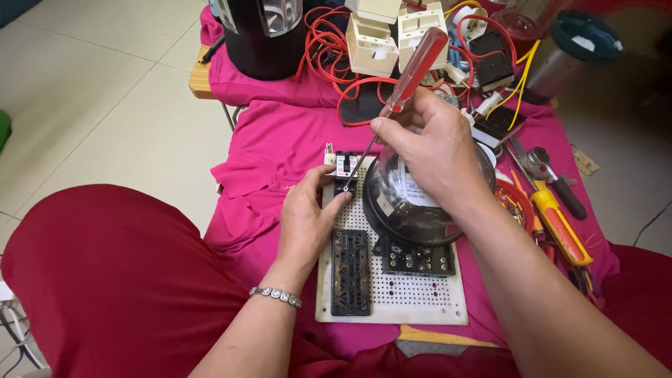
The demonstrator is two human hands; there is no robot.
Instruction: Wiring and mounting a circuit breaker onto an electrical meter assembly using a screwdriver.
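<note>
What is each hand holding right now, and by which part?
Right hand holds the red-handled screwdriver low on its handle; left hand steadies the small breaker by its lower end.

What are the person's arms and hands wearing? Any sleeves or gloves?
No gloves and no sleeves in view: both forearms are bare. The left hand has a silvery bracelet of small linked stones around its wrist. The right hand wears nothing that shows, no ring, watch or band.

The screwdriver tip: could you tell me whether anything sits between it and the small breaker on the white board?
Nothing visible does. The screwdriver, held in the right hand, runs straight down to the breaker; the left hand rests beside the tip, and the meter's glass dome sits to the right.
</note>
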